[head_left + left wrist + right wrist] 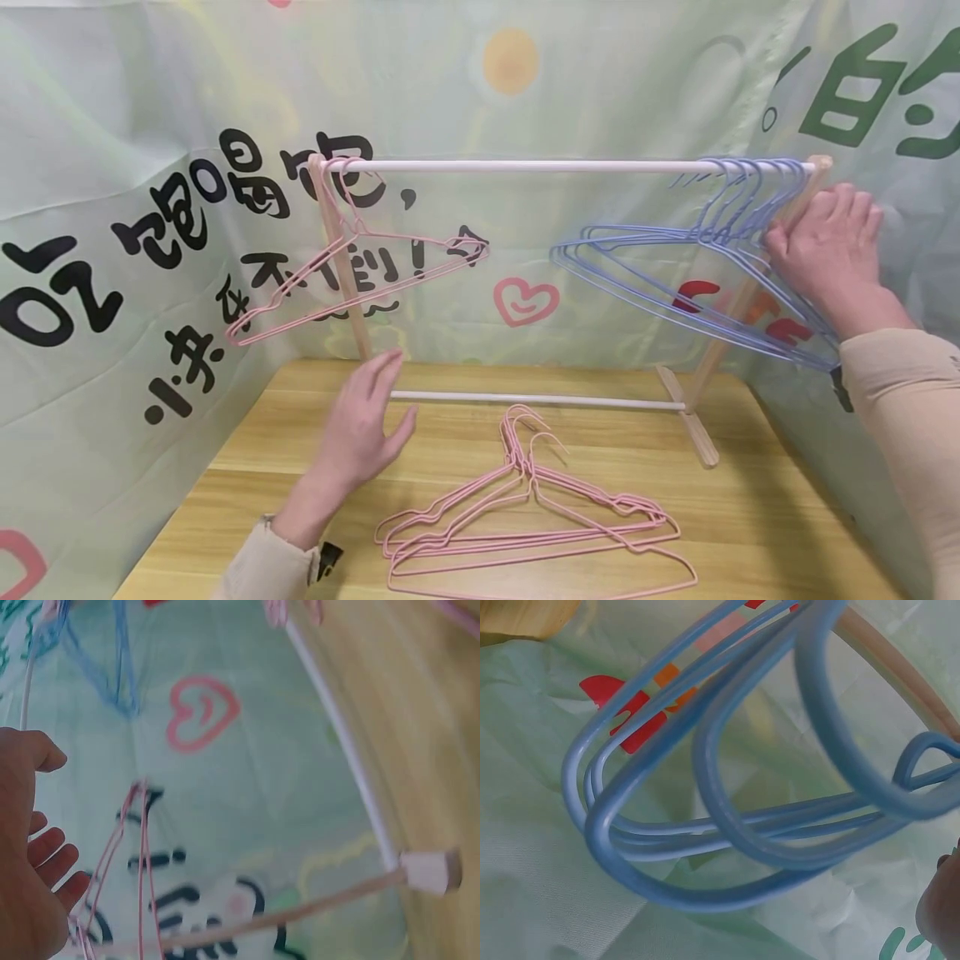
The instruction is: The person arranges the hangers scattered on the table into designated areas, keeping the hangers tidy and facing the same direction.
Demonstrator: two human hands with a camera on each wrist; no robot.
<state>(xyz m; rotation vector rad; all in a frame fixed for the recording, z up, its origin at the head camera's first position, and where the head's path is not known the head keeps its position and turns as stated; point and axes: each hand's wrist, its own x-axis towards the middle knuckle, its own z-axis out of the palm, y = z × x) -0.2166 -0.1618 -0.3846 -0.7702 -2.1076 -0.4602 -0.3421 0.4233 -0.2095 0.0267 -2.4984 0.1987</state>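
Several blue wire hangers (652, 300) hang bunched at the right end of the rack's white top rail (525, 167). Beside their hooks, at the wooden right upright (723, 342), is my right hand (832, 242) with bent fingers; I cannot tell what it grips. Close up in the right wrist view, the rounded ends of the blue hangers (727, 847) fill the middle. Low in front of the left upright (345, 275), my left hand (360, 425) is raised with nothing in it, fingers loosely extended. Pink hangers (360, 283) hang on the rail's left end above it.
More pink hangers (525, 533) lie overlapping on the wooden table (225, 508), in front of the rack's white lower bar (540, 400). A wooden foot (693, 425) supports the right side. Behind stands a pale green printed cloth (450, 83).
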